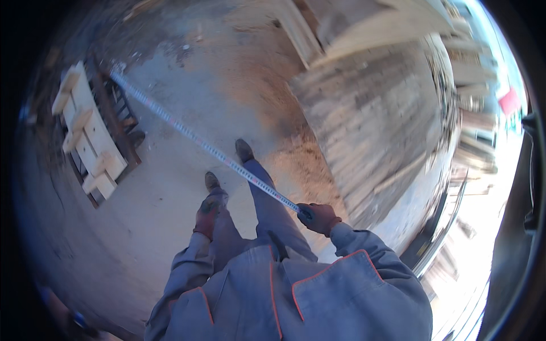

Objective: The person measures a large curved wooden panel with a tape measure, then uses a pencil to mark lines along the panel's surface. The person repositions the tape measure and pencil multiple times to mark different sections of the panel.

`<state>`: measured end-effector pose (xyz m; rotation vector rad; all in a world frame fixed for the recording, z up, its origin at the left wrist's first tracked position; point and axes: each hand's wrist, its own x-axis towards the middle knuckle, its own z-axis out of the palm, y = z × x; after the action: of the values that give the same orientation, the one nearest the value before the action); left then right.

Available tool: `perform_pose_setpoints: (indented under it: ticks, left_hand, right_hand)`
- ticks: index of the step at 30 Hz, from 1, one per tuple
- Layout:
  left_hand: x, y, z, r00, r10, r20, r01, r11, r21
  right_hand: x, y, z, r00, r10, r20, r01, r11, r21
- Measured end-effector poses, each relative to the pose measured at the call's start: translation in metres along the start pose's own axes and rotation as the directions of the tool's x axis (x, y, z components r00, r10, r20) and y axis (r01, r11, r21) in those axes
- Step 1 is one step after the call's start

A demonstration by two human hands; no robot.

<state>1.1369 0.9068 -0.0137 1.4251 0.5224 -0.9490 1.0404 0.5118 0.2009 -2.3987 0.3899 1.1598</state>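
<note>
My right hand (321,219), in a reddish-brown work glove, is closed around the dark case of a tape measure (305,212) in front of my right hip. From it the long white blade (211,150) runs out to the far left over the floor, crossing above my right leg. Its far end blurs close to a dark metal frame on the left. My left hand (207,219), also gloved, hangs beside my left thigh, apart from the tape. Blur hides how its fingers are set, and I make out nothing in it.
At the left, a pale wooden piece with crosspieces (94,133) lies by the dark metal frame (116,116). A broad stack of weathered boards (375,119) fills the right, with pale panels (387,25) above. My shoes (244,150) stand on a dusty concrete floor (165,227).
</note>
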Motion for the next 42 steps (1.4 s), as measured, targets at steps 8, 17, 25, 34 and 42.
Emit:
perform_pose_setpoints:
  ticks: [8,17,25,34,42]
  left_hand:
    - [-0.114,0.087,0.049,0.785,-0.173,0.595,0.066,0.978,0.197]
    - [-0.178,0.084,0.127,0.610,-0.429,0.666,-0.022,0.831,0.555]
    - [-0.229,0.004,0.215,0.618,-0.359,0.700,-0.333,0.687,0.646]
    - [-0.305,-0.060,0.269,0.614,-0.246,0.750,-0.126,0.908,0.400]
    - [-0.327,-0.069,0.263,0.574,-0.422,0.702,-0.199,0.760,0.619]
  right_hand:
    - [-0.170,-0.022,0.153,0.964,0.095,-0.248,-0.089,0.995,0.035]
    - [-0.268,-0.038,0.266,0.808,0.346,-0.478,-0.207,0.925,0.320]
    - [-0.283,-0.027,0.299,0.701,0.475,-0.532,-0.054,0.779,0.625]
    - [-0.296,-0.011,0.333,0.549,0.625,-0.554,0.679,0.052,0.732]
    - [-0.338,0.045,0.381,0.599,0.719,-0.352,0.710,-0.274,0.649]
